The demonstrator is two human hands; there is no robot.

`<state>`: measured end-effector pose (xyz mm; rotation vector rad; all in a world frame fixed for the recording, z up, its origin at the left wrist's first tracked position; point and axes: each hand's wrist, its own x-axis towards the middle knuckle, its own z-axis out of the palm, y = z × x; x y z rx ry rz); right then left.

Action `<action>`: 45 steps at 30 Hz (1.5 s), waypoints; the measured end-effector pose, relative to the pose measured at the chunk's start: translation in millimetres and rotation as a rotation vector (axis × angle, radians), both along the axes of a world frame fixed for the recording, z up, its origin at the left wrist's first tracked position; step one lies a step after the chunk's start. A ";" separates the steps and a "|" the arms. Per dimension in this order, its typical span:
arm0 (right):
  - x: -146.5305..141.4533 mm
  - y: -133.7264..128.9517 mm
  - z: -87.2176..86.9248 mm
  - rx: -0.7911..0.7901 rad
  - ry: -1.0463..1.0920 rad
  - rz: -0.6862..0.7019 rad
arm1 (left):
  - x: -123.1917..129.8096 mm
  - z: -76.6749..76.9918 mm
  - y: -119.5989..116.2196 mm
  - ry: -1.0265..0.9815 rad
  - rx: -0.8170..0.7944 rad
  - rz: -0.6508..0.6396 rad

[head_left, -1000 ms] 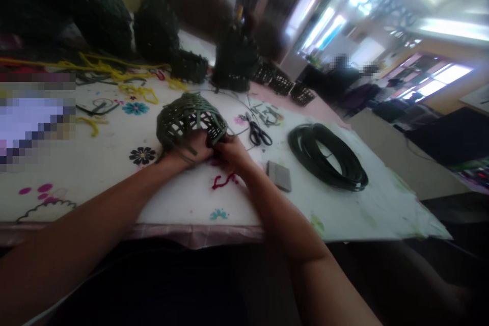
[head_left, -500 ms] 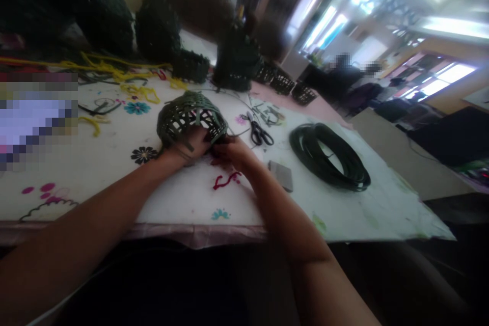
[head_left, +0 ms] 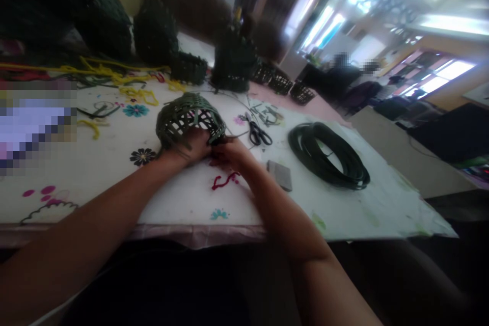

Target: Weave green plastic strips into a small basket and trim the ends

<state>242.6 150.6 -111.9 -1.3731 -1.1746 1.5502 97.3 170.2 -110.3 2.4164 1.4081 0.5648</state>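
A dark green woven basket lies tipped on the table, its open lattice side turned toward me and loose strips hanging from it. My left hand is at the lattice, its fingers closed on the basket's near edge and partly hidden. Close beside it, my right hand pinches at the lower right rim of the basket. The fingertips are dark and blurred, so which strip they grip cannot be made out. Scissors with black handles lie right of the basket.
A coil of dark green strip rests on the right of the flowered tablecloth, near a grey block. Yellow strips and cut scraps are scattered about. Dark woven baskets stand along the back. A red strand lies near my hands.
Both hands stay at the basket's near rim with only a slight shift of the fingers. The whole view has moved a little; the basket remains in about the same place.
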 end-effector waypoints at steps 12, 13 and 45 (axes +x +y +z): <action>-9.2 -4.9 9.6 0.020 -0.074 -0.070 | -2.4 3.5 -8.8 0.008 0.055 0.016; -10.1 -5.5 9.3 0.029 -0.082 -0.075 | -3.2 1.8 -7.7 -0.011 0.066 -0.006; -6.2 -4.4 0.4 0.037 -0.099 -0.085 | -1.1 5.4 -12.5 -0.028 -0.011 0.025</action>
